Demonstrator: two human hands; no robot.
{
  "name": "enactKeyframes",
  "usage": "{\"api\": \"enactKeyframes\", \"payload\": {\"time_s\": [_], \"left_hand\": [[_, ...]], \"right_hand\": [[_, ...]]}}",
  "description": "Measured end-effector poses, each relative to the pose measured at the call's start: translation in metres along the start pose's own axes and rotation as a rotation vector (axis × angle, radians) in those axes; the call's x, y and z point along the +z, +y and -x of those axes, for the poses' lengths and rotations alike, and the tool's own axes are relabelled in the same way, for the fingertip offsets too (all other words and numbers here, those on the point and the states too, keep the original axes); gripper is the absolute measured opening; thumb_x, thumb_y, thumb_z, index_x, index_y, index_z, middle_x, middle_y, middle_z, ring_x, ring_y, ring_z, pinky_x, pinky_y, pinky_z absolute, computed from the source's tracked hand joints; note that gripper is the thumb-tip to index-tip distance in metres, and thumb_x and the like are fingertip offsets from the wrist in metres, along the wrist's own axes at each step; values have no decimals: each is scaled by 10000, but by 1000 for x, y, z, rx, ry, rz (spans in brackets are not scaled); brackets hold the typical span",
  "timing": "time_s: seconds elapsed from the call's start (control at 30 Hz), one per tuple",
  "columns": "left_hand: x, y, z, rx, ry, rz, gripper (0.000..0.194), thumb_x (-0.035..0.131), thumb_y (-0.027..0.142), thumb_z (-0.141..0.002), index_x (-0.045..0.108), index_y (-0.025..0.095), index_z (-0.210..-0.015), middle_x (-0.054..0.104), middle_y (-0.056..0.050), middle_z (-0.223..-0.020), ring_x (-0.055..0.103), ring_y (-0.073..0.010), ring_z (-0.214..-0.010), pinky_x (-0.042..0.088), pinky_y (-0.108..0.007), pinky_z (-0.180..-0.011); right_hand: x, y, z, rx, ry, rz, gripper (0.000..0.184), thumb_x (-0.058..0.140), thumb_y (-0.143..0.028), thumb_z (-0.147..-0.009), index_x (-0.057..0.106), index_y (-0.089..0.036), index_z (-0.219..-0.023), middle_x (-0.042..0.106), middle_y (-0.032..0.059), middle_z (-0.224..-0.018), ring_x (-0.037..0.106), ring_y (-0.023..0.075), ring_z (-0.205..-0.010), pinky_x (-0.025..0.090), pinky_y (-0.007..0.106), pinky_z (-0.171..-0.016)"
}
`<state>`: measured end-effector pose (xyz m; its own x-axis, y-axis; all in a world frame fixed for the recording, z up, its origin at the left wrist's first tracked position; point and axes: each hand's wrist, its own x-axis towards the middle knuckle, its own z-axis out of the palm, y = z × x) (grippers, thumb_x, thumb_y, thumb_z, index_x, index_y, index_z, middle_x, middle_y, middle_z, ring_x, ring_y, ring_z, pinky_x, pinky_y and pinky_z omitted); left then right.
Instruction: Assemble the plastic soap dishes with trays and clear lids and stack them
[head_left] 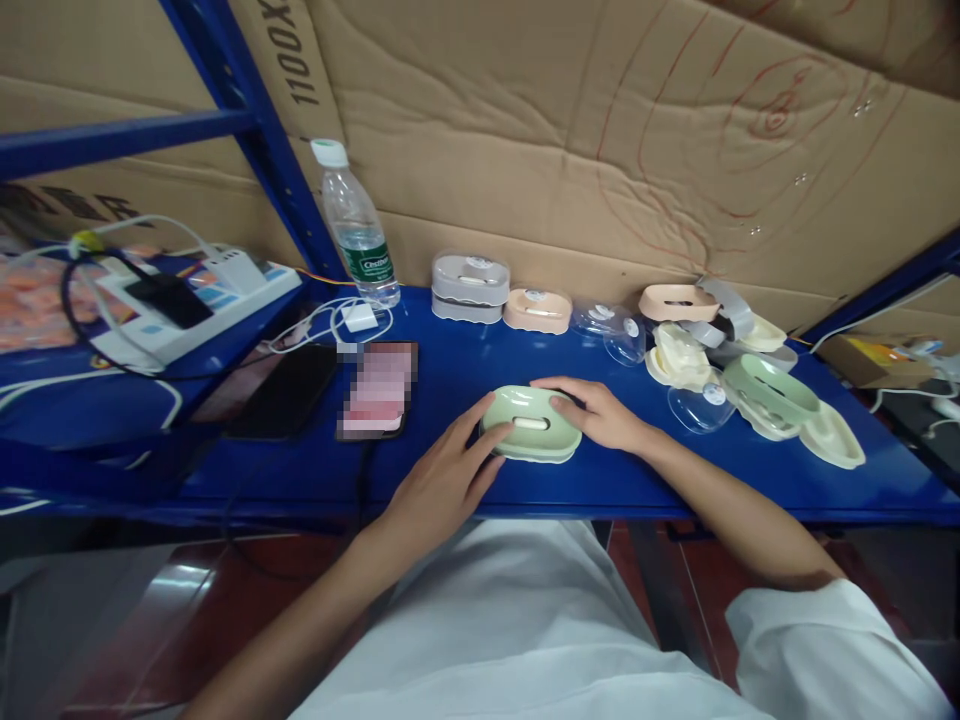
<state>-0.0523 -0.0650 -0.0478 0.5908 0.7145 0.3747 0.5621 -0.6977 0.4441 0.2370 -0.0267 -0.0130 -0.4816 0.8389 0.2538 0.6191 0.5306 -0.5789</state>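
Note:
A light green oval soap dish (534, 408) with a slot in its middle lies on the blue table close to its front edge. My left hand (454, 465) grips its left side, fingers over the rim and reaching toward the slot. From the right, my right hand (600, 412) holds the far right rim, thumb on the inside. A paler edge shows beneath the green dish along its near side. The parts of the rim under my fingers are hidden.
Behind stand stacked grey soap boxes (470, 287) and a peach one (537, 311). On the right lie clear lids (700, 408), cream pieces (832, 435) and another green dish (772, 390). A phone (379, 390), water bottle (358, 235) and power strip (259, 290) are on the left.

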Motion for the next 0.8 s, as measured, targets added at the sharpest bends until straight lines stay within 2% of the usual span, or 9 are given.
{"api": "enactKeyframes", "payload": {"time_s": [0.07,0.13,0.2,0.27,0.37,0.53,0.6,0.67,0.8], "left_hand": [[1,-1,0,10,3,-4,391,504,321,-1126,585,277,-1505,396,-116,-1730,487,-306,-1556,491,-504,-1244],[1,-1,1,8,18,-1,385,526,330,-1118,602,288,-1492,413,-109,-1720,497,-312,-1546,494,-514,-1242],[2,-2,1,3,31,2,382,535,332,-1113,610,298,-1486,425,-103,-1714,509,-316,-1534,500,-522,-1236],[2,-3,2,4,31,0,381,539,338,-1112,610,300,-1484,435,-105,-1706,516,-318,-1527,507,-527,-1229],[2,-3,3,7,26,-8,386,538,347,-1112,606,297,-1489,434,-111,-1703,514,-322,-1527,515,-531,-1220],[0,-3,3,6,20,-13,376,535,343,-1114,613,287,-1477,435,-115,-1701,519,-324,-1521,520,-527,-1215],[0,-3,3,9,20,-14,374,537,344,-1115,611,284,-1476,432,-117,-1702,521,-321,-1519,521,-519,-1215],[0,-3,3,6,35,-5,357,540,338,-1113,625,280,-1454,444,-116,-1690,526,-316,-1515,521,-513,-1216],[0,-2,4,-12,96,31,288,575,319,-1092,681,257,-1353,492,-127,-1633,534,-321,-1501,516,-521,-1220]], "right_hand": [[-3,0,-1,-32,63,91,415,434,-435,-1132,709,-254,-1385,759,77,-1370,702,234,-1283,549,454,-1130],[-12,7,-1,-4,180,217,431,417,-456,-1134,730,-244,-1342,769,95,-1339,695,258,-1277,526,493,-1141],[-24,21,0,117,316,385,492,394,-501,-1129,707,-214,-1377,740,131,-1386,663,307,-1317,489,545,-1167],[-35,40,2,300,390,571,606,388,-578,-1107,627,-164,-1480,655,192,-1500,581,386,-1407,434,620,-1191],[-43,61,7,527,364,736,780,375,-681,-1071,500,-104,-1580,559,285,-1558,521,481,-1429,415,700,-1153],[-46,64,14,626,378,779,911,409,-812,-1001,489,-107,-1572,593,319,-1426,600,506,-1280,493,702,-1028],[-47,60,15,677,308,752,890,467,-818,-978,544,-125,-1531,600,306,-1413,618,503,-1258,525,684,-995],[-48,55,14,664,215,686,830,522,-766,-987,576,-120,-1505,609,289,-1406,647,475,-1245,546,651,-1009],[-43,41,15,326,52,520,766,589,-677,-1010,506,-180,-1587,557,210,-1562,578,384,-1427,488,570,-1182]]}}
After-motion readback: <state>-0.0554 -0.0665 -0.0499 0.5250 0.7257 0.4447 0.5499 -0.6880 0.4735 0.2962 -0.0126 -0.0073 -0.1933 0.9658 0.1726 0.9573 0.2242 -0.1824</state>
